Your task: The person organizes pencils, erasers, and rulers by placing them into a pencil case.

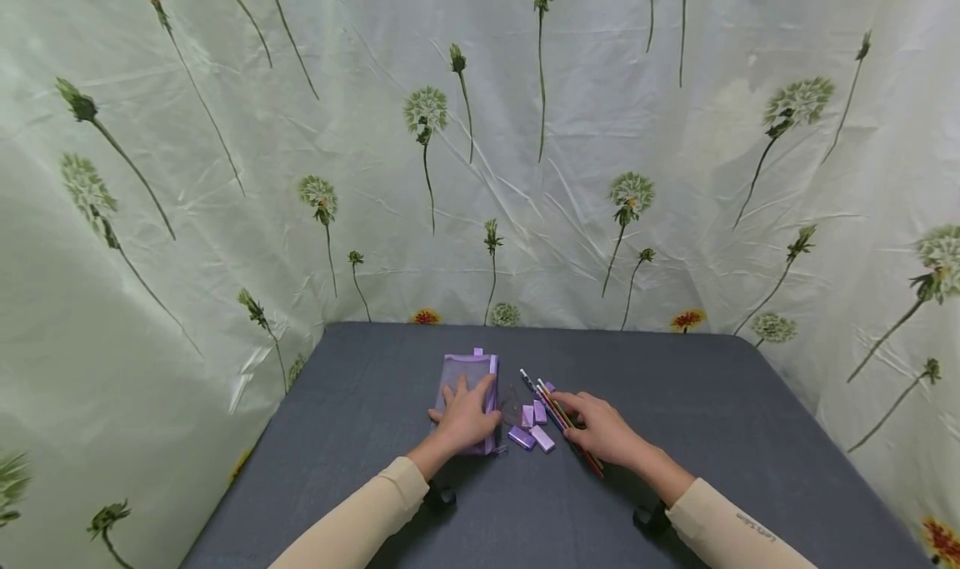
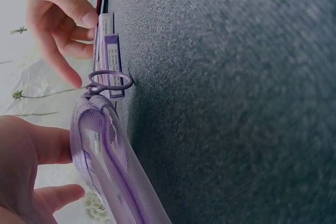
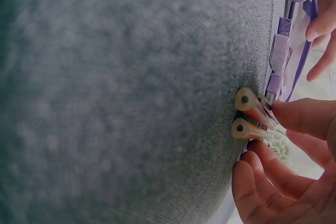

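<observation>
A purple zippered mesh pouch [image 1: 459, 367] lies flat on the dark table, and my left hand [image 1: 467, 419] rests on it with fingers spread. In the left wrist view, the thumb touches the pouch's edge near the ring-shaped zipper pull [image 2: 95, 73]. To the right, my right hand [image 1: 603, 431] pinches a small bundle of pencils [image 1: 553, 408] between thumb and fingers, low against the table. Two sharpened-looking blunt ends, one a reddish pencil [image 3: 245, 99], face the right wrist camera. Between the hands lie several small purple and lilac blocks like erasers [image 1: 522, 437].
The dark grey cloth-covered table [image 1: 375, 386] reaches back to a pale curtain [image 1: 360, 136] printed with dandelions. A clear, thin-outlined item [image 1: 512, 406] lies beside the pouch, hard to make out. Dark straps [image 1: 651, 521] sit around both wrists.
</observation>
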A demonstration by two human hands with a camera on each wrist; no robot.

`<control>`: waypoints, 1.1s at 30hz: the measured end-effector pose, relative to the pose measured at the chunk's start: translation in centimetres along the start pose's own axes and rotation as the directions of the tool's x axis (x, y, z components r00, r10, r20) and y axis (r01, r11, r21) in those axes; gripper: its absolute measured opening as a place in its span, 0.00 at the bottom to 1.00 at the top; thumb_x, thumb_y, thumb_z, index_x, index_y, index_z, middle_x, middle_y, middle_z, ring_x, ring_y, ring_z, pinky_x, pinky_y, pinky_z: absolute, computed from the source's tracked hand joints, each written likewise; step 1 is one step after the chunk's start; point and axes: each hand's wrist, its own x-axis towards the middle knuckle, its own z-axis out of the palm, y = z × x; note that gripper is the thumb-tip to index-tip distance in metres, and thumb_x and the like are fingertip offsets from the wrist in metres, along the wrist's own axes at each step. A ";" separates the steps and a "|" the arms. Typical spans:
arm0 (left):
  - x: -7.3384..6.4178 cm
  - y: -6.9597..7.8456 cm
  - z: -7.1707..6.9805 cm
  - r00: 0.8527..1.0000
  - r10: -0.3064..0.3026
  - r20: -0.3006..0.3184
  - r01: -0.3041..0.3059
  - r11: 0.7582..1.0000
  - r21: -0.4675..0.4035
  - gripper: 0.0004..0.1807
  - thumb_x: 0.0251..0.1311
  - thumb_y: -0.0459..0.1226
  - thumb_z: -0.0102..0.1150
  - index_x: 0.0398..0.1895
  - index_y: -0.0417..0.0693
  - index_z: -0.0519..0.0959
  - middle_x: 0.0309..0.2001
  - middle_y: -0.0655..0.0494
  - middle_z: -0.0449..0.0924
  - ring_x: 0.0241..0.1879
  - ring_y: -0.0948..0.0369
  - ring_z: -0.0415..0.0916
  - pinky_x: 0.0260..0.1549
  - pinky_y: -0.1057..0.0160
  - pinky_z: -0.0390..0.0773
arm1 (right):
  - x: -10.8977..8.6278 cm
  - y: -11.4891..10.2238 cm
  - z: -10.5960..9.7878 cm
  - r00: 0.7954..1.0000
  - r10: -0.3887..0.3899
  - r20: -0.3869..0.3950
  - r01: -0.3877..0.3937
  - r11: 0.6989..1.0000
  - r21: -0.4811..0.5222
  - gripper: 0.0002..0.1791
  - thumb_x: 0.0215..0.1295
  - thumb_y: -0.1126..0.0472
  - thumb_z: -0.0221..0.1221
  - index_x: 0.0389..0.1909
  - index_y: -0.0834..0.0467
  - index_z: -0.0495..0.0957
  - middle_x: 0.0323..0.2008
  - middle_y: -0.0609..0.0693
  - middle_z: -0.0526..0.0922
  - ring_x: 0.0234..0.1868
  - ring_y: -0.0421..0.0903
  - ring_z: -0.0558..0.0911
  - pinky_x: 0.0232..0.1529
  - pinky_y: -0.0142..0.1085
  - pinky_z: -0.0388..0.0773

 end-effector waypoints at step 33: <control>1.6 -1.8 -2.8 0.978 0.203 0.042 -0.198 0.976 -0.095 0.21 0.61 0.36 0.45 0.57 0.54 0.76 0.59 0.44 0.72 0.52 0.48 0.71 0.48 0.43 0.74 | 0.6 0.5 0.1 0.994 0.106 0.020 -0.108 0.963 0.248 0.31 0.55 0.75 0.67 0.61 0.53 0.80 0.37 0.52 0.81 0.21 0.43 0.74 0.19 0.35 0.70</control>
